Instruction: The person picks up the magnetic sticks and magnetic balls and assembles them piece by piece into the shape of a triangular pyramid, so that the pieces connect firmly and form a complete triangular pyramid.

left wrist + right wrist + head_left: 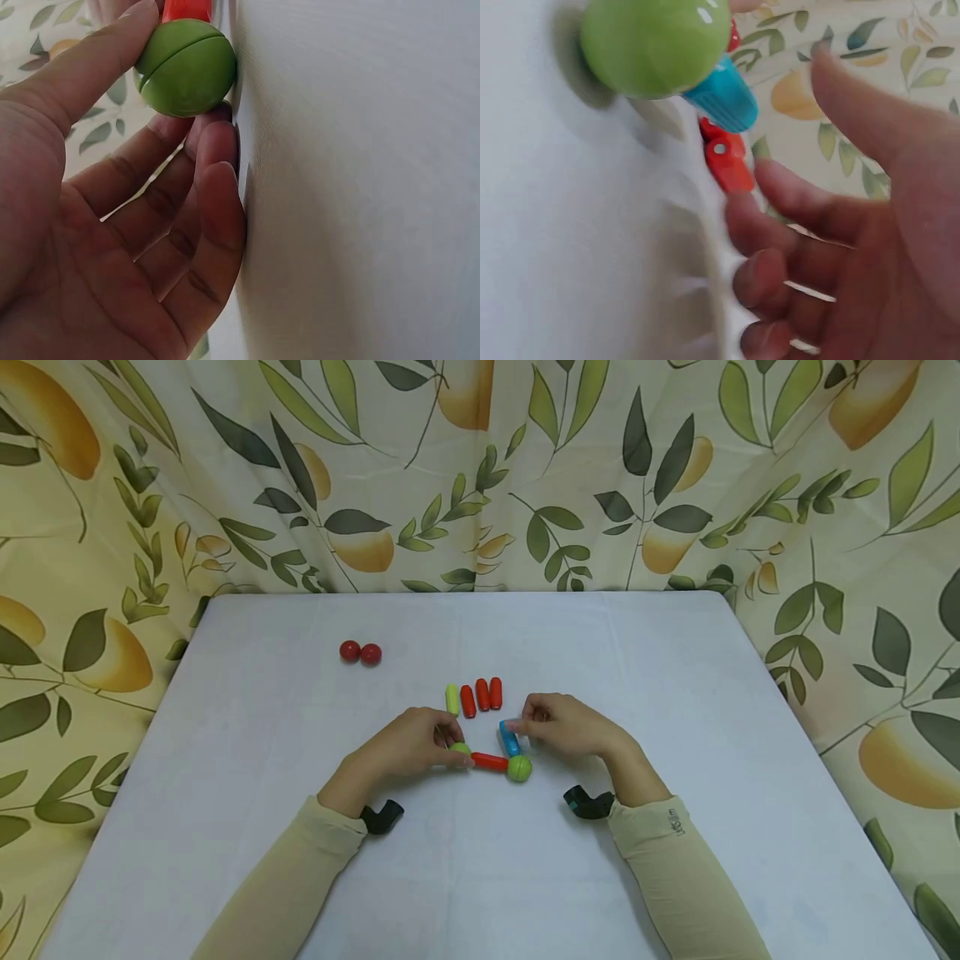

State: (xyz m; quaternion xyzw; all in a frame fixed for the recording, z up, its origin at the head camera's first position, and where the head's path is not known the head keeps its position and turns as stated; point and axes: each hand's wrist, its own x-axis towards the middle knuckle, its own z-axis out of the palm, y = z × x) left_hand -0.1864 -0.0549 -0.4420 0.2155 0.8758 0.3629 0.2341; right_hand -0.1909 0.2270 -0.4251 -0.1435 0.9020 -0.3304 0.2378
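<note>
A cream curtain [480,477] with a fruit-and-leaf print fills the frame's top and runs down both sides. A white table [225,727] spans the centre and bottom.

Head cam looks down across the desk [480,868]; wrist cams sit super close, sideways, all catching the patterned curtain [517,477].
</note>
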